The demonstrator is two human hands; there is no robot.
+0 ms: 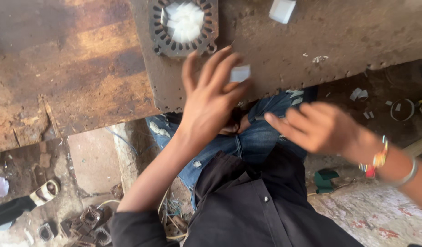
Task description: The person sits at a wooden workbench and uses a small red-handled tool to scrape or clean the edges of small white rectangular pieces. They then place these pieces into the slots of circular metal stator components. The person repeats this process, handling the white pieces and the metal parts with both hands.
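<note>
Head view: the person looks down at both hands, near the edge of a rusty brown metal table [311, 41].
Left hand: the left hand [211, 98] is up, with fingers spread. It pinches a small white paper slip [240, 73] between thumb and fingertips.
Right hand: the right hand [318, 126] is open and holds nothing. Its fingers point toward the left hand. It looks blurry.
Main thing: a round dark metal ring with many slots [183, 25] lies on the table, just above the left hand. White paper pieces [186, 18] sit inside it.
Step now: I think the paper slip is on its way to the slotted ring.
Next move: it would need a careful lift up and a bit left, then a neat push into one thin slot.
Other things: a white paper block [282, 10] lies on the table, above the right hand. Blue jeans [256, 142] and a black shirt [261, 201] are below both hands. More small slotted rings [90, 219] lie on the floor, far below the left hand. Small paper scraps [359, 94] lie on the ground near the right hand.
In the way: nothing sits between the slip and the ring. The slots are thin, and some already look full.
</note>
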